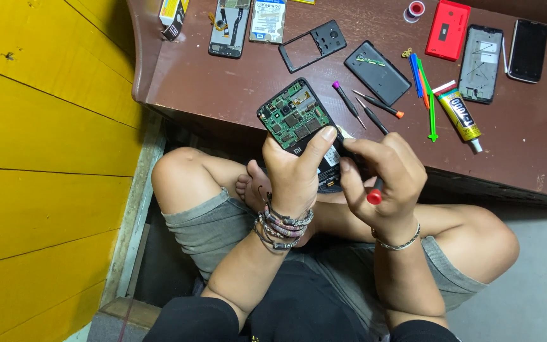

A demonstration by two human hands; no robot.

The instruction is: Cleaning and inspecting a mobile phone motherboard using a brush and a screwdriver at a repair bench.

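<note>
Black sleeves at bottom edge, forearms rising from them; person sitting cross-legged in grey shorts (216,228), knees spreading under the table (223,82).

Left hand (295,174), bracelets stacked at the wrist, is wrapping closed around the lower end of an opened phone (292,117), thumb pressing along its right edge. Phone is being held in the air just in front of the table edge, tilted, back cover off. Green circuit board showing over most of the upper part, with small chips and metal shields; black frame around it; lower part hidden by the fingers.

Right hand (384,180), thin chain at the wrist, is closing around a screwdriver (375,193) with a red cap end sticking out below the fingers. Tip is hidden behind the hands, pointing toward the phone's lower part; contact cannot be told.

On the table beyond: black back cover (377,71), empty black frame (313,45), three small screwdrivers (368,107) just beside the held phone, coloured plastic pry tools (424,85), glue tube (460,117), red cover (447,28), two more phone bodies far right. Yellow plank wall (45,158) to the left.
</note>
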